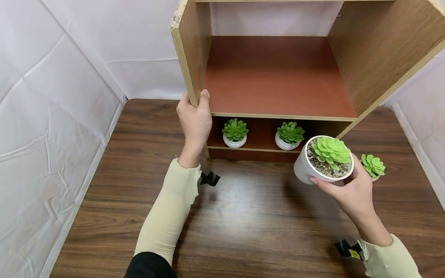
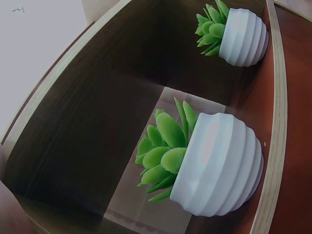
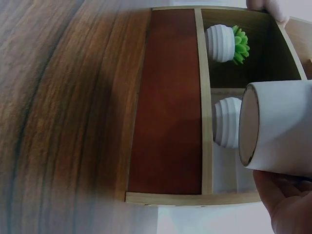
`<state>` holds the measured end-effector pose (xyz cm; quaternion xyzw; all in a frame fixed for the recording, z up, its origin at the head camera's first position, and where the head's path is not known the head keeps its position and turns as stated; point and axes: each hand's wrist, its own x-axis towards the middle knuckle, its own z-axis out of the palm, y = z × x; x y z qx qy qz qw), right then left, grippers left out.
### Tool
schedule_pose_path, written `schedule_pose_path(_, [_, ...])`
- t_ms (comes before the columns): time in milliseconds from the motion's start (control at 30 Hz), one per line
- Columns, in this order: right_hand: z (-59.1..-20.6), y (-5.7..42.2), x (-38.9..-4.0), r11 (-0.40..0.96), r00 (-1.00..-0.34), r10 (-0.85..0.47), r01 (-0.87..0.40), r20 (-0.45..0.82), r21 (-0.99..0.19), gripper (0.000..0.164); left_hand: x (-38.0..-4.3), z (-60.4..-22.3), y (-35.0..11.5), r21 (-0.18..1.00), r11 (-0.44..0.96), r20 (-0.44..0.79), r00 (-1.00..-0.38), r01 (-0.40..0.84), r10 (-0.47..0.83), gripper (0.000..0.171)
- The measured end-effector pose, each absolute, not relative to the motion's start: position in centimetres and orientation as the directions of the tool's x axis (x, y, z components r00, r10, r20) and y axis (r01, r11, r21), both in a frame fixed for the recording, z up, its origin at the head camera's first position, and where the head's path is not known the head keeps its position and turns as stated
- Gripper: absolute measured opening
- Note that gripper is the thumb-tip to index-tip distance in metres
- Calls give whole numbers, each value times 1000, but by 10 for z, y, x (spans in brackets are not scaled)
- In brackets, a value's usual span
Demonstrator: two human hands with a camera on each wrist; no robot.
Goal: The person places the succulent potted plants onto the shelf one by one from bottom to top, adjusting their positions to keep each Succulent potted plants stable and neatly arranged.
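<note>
Before the cabinet at lower right, the right grip holds the potted plant from the right; the left grip clasps the left panel.

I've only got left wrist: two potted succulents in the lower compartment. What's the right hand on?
Observer: The right hand holds a white pot with a bright green succulent in it.
Operator: Any plant outside the cabinet besides that?
Observer: Yes, a small potted succulent right of the cabinet, partly hidden by that hand in the head view.
Operator: Where's the left hand?
Observer: The left hand grips the front edge of the cabinet's left side panel.
</note>
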<state>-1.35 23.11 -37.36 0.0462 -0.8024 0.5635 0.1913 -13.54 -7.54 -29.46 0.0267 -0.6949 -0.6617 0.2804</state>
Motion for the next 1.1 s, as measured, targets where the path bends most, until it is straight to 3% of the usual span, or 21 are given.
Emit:
schedule_pose_path(433, [-370, 224, -15, 365, -921, 108, -314, 374, -877, 93, -152, -316, -78, 924, 142, 382, -829, 355, -409, 14])
schedule_pose_path(1100, [-358, 205, -15, 347, -911, 55, -367, 409, -863, 91, -130, -288, -73, 928, 124, 370, -834, 350, -410, 12])
